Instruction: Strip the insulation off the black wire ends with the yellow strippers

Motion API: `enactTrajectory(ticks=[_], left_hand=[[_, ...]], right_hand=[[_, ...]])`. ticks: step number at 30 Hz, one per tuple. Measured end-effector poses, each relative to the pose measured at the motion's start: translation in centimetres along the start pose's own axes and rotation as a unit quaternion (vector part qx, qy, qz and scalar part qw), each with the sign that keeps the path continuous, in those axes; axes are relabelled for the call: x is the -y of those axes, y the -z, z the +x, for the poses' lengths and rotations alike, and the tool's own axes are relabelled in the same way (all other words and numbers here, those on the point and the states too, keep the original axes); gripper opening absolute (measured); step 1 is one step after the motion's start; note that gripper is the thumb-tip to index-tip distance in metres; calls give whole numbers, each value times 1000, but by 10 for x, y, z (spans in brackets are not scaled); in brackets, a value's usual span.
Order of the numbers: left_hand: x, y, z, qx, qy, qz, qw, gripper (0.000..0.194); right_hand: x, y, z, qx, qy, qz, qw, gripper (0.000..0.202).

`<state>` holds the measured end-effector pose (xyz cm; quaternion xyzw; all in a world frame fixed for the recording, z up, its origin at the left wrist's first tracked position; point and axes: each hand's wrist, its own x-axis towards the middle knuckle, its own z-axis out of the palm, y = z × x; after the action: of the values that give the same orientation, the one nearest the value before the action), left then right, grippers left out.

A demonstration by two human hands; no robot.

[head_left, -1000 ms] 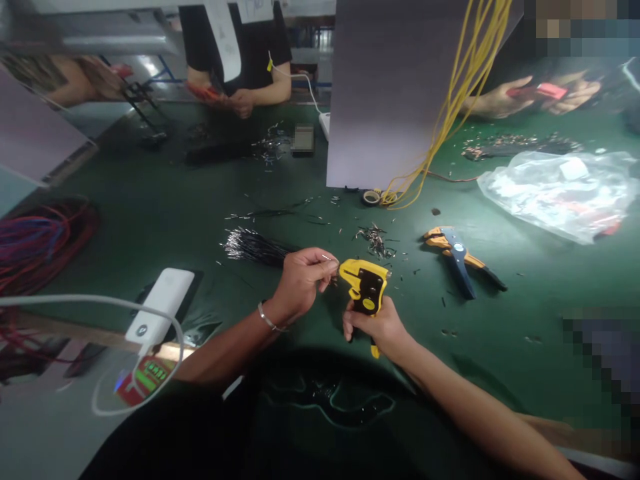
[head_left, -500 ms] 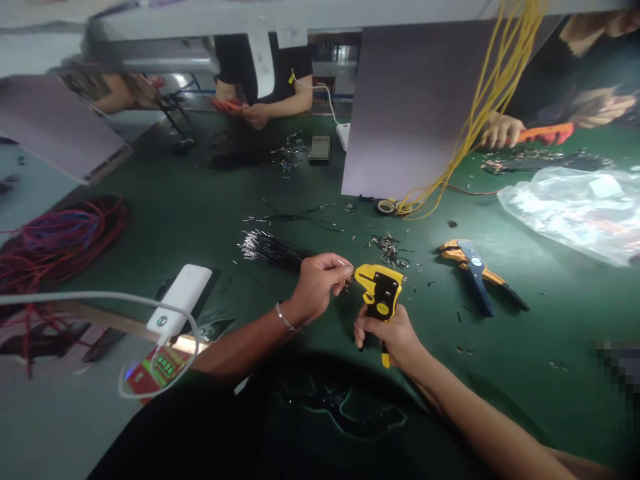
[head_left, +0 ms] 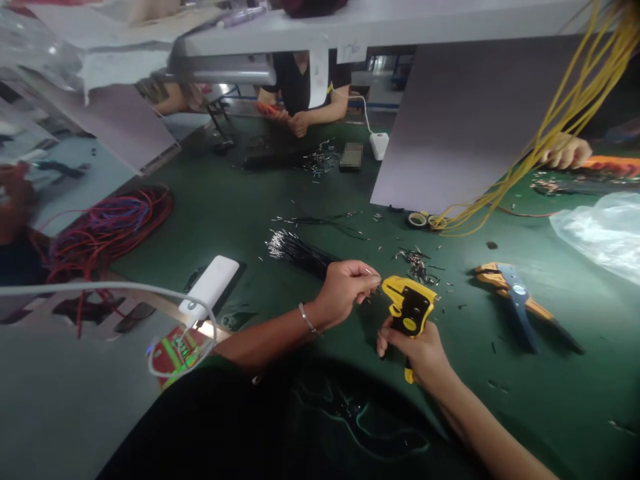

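Observation:
My right hand (head_left: 423, 347) is wrapped round the handles of a yellow and black wire stripper (head_left: 413, 303), its jaws pointing left. Just left of those jaws, my left hand (head_left: 350, 290) pinches a thin wire (head_left: 369, 272), mostly hidden by the fingers. Whether its end touches the jaws I cannot tell. Behind my left hand lies a bundle of black wires (head_left: 300, 252) with bright stripped ends. A small heap of cut wire bits (head_left: 417, 265) lies beyond the stripper.
A second, blue and orange wire stripper (head_left: 520, 293) lies to the right. At left are a white power bank (head_left: 213, 283) and coiled red wires (head_left: 115, 223). Yellow wires (head_left: 530, 167) hang by a grey panel (head_left: 460, 120). Across the table, a co-worker's hands (head_left: 297, 123) hold an orange tool.
The camera view has swung left, so everything sits farther right. My left hand still pinches the wire close to the stripper's jaws, and my right hand keeps its grip.

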<state>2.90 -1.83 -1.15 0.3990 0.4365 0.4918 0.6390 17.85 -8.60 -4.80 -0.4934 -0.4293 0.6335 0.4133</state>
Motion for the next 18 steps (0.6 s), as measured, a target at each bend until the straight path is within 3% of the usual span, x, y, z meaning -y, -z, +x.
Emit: enactTrajectory(ticks=[8, 14, 18], left_hand=[[-7, -1, -7, -5, -46, 76, 996, 7], [-2, 2, 2, 14, 40, -26, 999, 12], [-5, 1, -3, 7, -10, 30, 999, 10]], right_hand=[[6, -4, 0, 4, -13, 23, 1000, 15], [3, -1, -2, 4, 0, -11, 1000, 17], [1, 1, 1, -4, 4, -13, 1000, 19]])
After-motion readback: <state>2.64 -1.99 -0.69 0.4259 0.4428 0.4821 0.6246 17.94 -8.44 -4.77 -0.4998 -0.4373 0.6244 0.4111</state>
